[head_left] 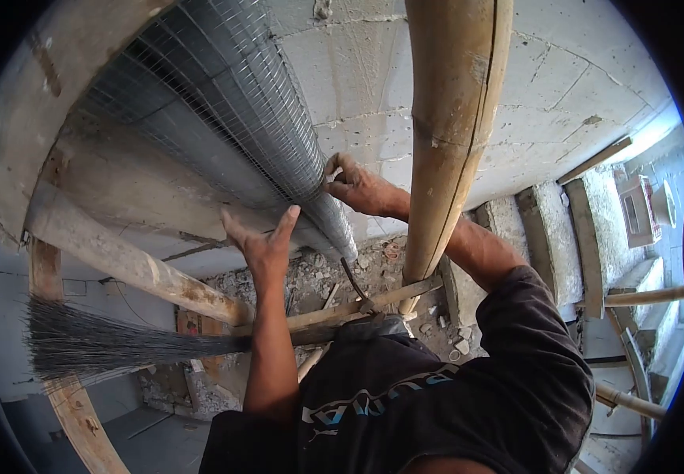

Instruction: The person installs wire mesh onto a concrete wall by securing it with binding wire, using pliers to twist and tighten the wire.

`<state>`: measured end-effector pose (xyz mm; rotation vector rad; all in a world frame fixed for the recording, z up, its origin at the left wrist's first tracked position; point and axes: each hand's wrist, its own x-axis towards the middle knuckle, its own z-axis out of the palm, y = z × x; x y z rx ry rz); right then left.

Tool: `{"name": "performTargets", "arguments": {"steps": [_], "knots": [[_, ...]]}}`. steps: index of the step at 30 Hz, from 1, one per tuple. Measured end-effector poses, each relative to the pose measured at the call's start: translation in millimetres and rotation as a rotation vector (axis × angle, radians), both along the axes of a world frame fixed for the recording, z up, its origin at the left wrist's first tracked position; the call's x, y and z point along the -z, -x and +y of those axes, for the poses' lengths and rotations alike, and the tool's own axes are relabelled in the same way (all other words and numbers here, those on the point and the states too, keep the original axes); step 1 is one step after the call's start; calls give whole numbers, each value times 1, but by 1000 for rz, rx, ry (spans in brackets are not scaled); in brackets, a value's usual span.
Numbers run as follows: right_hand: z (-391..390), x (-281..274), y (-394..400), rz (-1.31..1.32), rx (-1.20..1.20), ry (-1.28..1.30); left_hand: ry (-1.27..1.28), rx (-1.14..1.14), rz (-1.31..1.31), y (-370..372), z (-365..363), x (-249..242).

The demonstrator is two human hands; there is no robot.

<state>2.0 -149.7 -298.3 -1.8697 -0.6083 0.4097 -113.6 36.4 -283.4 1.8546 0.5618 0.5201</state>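
Observation:
Grey pipes run down along the wall, wrapped in wire mesh. My right hand is at the mesh's right edge, thumb and fingers curled together in a pinch; what they hold is too small to make out. Its forearm passes behind a bamboo pole. My left hand is held up below and left of the pipes, thumb and fingers spread, with nothing in it. At my waist a bundle of thin dark wires sticks out to the left, passing by my left forearm.
A thick upright bamboo pole stands between my right hand and shoulder. More wooden poles cross at left and in front of my waist. Rubble lies on the floor far below. Concrete steps are at right.

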Motion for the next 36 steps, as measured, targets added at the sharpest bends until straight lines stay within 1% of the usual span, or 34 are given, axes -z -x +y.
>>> {"name": "performTargets", "arguments": {"steps": [2, 3, 5, 6, 7, 9, 10, 11, 12, 15, 16, 17, 18, 20, 21, 22, 24, 27, 29, 30, 33, 36], "knots": [[0, -11, 3, -5, 60, 9, -192, 73, 6, -25, 10, 9], [-1, -15, 5, -8, 89, 15, -182, 78, -71, -33, 10, 16], [-2, -4, 5, -73, 106, -49, -160, 88, -230, -50, 10, 28], [-1, 2, 3, -108, 115, -84, -223, 79, -247, -54, 10, 32], [1, 6, -2, -65, 66, -88, -287, 69, -262, -55, 12, 37], [1, 6, 0, -4, 69, -104, -381, 31, -259, -58, 15, 41], [2, 4, 1, 26, 69, -111, -335, 26, -251, -58, 13, 41], [6, 11, -2, 41, 88, -203, -292, 24, -245, -59, 8, 40], [7, 15, -7, 45, 85, -193, -251, 20, -235, -58, 4, 37], [4, 19, -21, 53, 48, -162, -267, 31, -319, -62, 1, 37], [3, 17, -26, 55, 31, -151, -320, 12, -321, -63, 3, 44], [0, 13, -33, 119, -28, -181, -373, -4, -325, -68, 6, 55], [1, 18, -38, 152, -66, -300, -426, -18, -327, -70, 6, 58], [4, 29, -47, 231, -156, -535, -424, -26, -368, -77, 4, 65], [4, 28, -48, 255, -160, -561, -423, -35, -384, -78, 2, 67], [5, 27, -49, 277, -167, -588, -478, -54, -412, -80, -1, 68], [13, 39, -50, 136, -113, -632, -593, -100, -461, -81, -2, 71], [13, 60, -63, 22, -139, -507, -449, -76, -376, -78, 2, 74], [16, 80, -75, -110, -156, -415, -148, 39, -392, -55, 6, 52], [11, 70, -71, -161, -144, -343, 4, 103, -411, -52, 10, 41], [-1, 43, -64, -313, -108, -127, -87, 168, -428, -43, 44, 32], [-7, 24, -54, -308, -101, -15, -114, 283, -230, -67, 73, 40]]}}
